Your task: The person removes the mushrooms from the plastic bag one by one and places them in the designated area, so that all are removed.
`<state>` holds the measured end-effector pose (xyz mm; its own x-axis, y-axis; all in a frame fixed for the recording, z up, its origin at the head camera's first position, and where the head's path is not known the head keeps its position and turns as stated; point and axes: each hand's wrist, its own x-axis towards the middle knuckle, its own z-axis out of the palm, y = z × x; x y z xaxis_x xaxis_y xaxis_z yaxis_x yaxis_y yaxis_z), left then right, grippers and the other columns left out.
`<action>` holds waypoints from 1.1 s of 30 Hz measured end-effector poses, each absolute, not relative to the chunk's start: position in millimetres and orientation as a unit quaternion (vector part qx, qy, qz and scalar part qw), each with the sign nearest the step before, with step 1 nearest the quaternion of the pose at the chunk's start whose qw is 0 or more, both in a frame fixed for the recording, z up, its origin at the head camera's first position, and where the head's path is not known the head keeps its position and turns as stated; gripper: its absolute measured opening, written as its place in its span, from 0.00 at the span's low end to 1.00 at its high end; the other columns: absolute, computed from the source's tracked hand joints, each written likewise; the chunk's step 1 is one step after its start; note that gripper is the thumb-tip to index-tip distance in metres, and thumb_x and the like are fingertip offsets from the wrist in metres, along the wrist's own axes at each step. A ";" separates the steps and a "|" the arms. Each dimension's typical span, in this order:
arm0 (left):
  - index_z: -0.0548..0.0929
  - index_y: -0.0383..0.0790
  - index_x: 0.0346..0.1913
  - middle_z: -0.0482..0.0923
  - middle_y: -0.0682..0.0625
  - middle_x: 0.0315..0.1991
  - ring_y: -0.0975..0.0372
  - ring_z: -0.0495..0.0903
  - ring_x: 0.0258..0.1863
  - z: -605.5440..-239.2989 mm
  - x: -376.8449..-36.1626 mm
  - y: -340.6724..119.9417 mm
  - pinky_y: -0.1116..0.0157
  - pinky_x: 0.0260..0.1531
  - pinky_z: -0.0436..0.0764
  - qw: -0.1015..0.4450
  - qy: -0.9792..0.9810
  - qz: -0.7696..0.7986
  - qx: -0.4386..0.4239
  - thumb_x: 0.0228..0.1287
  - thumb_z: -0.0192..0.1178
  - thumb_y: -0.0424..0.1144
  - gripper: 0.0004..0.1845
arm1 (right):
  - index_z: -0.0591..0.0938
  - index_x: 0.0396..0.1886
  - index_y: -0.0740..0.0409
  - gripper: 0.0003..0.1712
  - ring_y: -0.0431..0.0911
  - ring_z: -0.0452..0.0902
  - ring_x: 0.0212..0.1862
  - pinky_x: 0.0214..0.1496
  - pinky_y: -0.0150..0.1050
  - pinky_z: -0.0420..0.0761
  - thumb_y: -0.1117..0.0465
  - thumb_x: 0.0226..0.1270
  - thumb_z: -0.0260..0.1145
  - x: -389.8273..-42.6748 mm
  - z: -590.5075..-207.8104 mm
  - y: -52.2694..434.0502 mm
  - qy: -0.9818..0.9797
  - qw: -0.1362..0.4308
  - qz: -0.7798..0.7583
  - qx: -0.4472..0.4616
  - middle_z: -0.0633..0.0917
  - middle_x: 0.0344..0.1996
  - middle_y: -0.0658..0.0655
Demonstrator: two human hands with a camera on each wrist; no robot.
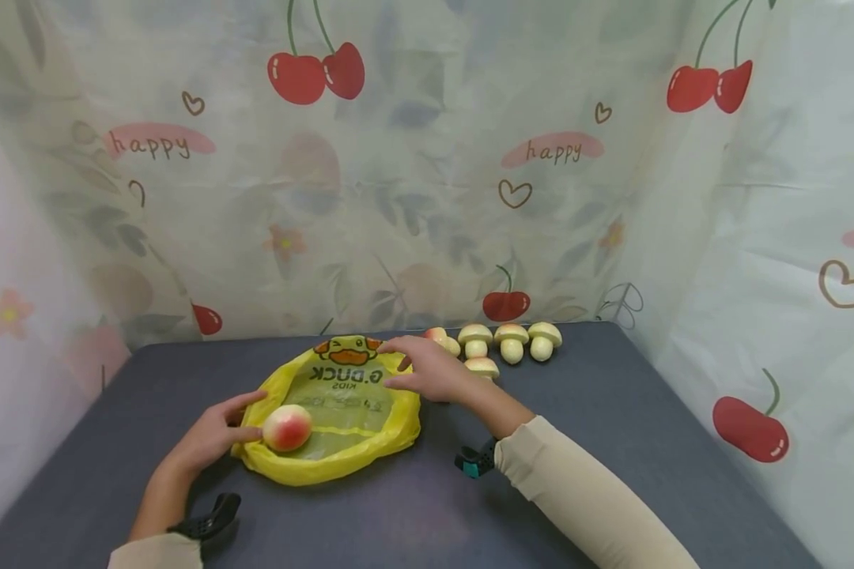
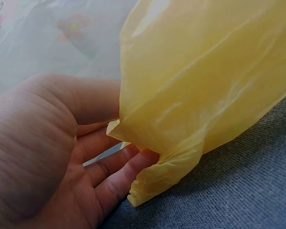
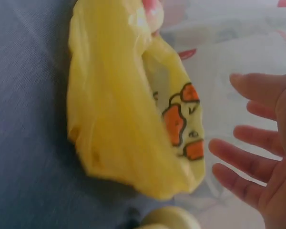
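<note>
While the left hand (image 1: 209, 438) rests on the table at the 9 o'clock side of the flat yellow plastic bag with an orange duck print (image 1: 341, 411), its fingers are only loosely bent and they touch the rolled rim of the bag. In the left wrist view the yellow film lies against the fingers (image 2: 117, 174). I cannot see a real pinch there, so the hand looks relaxed and holds nothing firmly.

The round pink and yellow peach (image 1: 288, 427) lies on the bag, just beside the left fingertips, at about 3 o'clock from that hand. The left hand is clearly the nearer one to the peach. The right hand is well apart from it, across the bag.

The right hand (image 1: 430, 370) hovers at the 1 o'clock edge of the bag, next to the duck print. Its fingers are straight and spread, as the right wrist view shows, with the palm turned to the bag and a gap between the fingers (image 3: 238, 160) and the film. It grips nothing.

The bag lies with its long axis running from the left hand toward the right hand, roughly from 8 o'clock to 2 o'clock on the table. Its printed letters read upside down from the head view.

Both forearms come in from the near edge of the grey cloth-covered table (image 1: 612, 427), each in a beige sleeve (image 1: 576, 490). Behind the right hand, at 1 o'clock, stands a small group of cream toy mushrooms (image 1: 512, 341), one of them partly hidden by the hand.
</note>
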<state>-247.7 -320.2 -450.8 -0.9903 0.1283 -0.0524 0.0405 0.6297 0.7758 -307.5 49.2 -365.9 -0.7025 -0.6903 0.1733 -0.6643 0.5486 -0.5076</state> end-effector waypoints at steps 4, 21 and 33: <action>0.64 0.34 0.72 0.71 0.32 0.61 0.48 0.73 0.52 -451.8 -248.7 -321.2 0.53 0.48 0.73 0.050 0.902 0.425 0.053 0.60 0.68 0.48 0.42 | 0.73 0.67 0.52 0.29 0.45 0.80 0.49 0.47 0.35 0.77 0.52 0.68 0.66 -308.2 -357.9 31.6 0.863 0.080 -0.290 -0.405 0.76 0.61 0.53; 0.64 0.34 0.72 0.65 0.30 0.65 0.43 0.69 0.59 -452.3 -250.3 -320.1 0.46 0.56 0.69 0.071 0.891 0.448 0.034 0.58 0.69 0.50 0.44 | 0.76 0.65 0.49 0.27 0.47 0.76 0.58 0.53 0.31 0.73 0.51 0.68 0.66 -302.1 -380.5 -38.4 0.830 0.169 -0.300 -0.440 0.75 0.63 0.50; 0.65 0.34 0.72 0.68 0.32 0.64 0.46 0.72 0.56 -452.8 -251.9 -321.9 0.50 0.53 0.72 0.062 0.892 0.444 0.050 0.59 0.68 0.50 0.42 | 0.74 0.68 0.48 0.31 0.36 0.74 0.54 0.56 0.31 0.70 0.46 0.67 0.65 -291.2 -392.5 -73.1 0.829 0.202 -0.305 -0.424 0.74 0.64 0.47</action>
